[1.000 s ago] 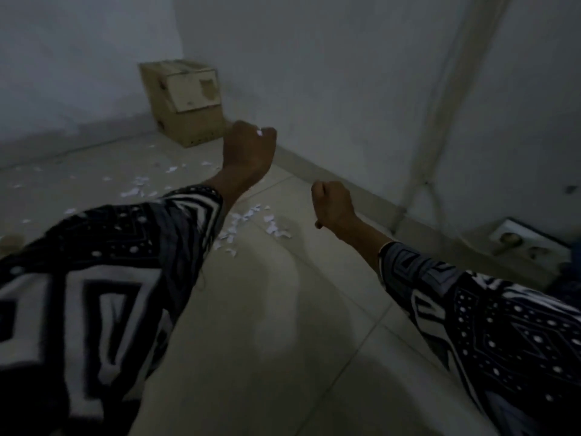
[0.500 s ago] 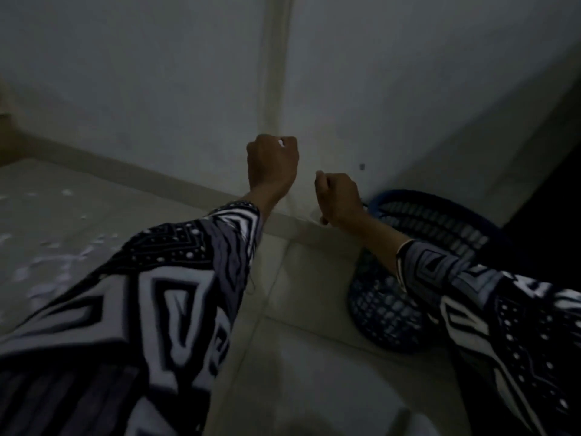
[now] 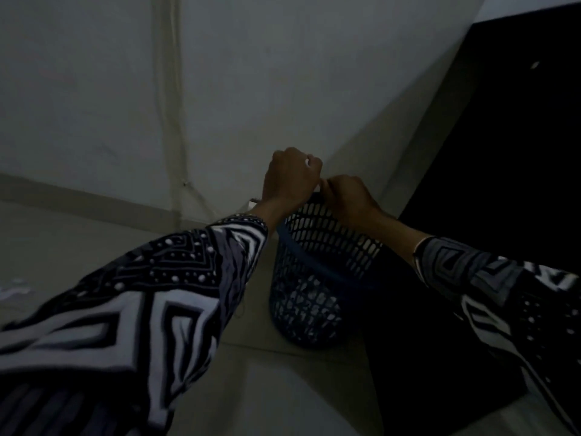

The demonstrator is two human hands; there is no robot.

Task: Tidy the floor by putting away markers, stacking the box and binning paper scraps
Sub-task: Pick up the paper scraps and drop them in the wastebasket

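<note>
Hovering over the bin: both hands, fists curled, above its far rim. Left hand clenched w/ a white paper scrap showing between the fingers near the knuckles; gripping paper, amount not visible. Right hand also curled tight, touching the left at the fingertips; a sliver of white at the contact point, contents otherwise hidden, so cannot tell what it holds beyond that. Bin: dark blue plastic mesh basket, upright on the tiled floor, close to the wall, beside a black furniture panel on its right. A few pale scraps on floor at far left edge, blurred. Patterned black-and-white sleeves cover both forearms. Lighting dim.
</note>
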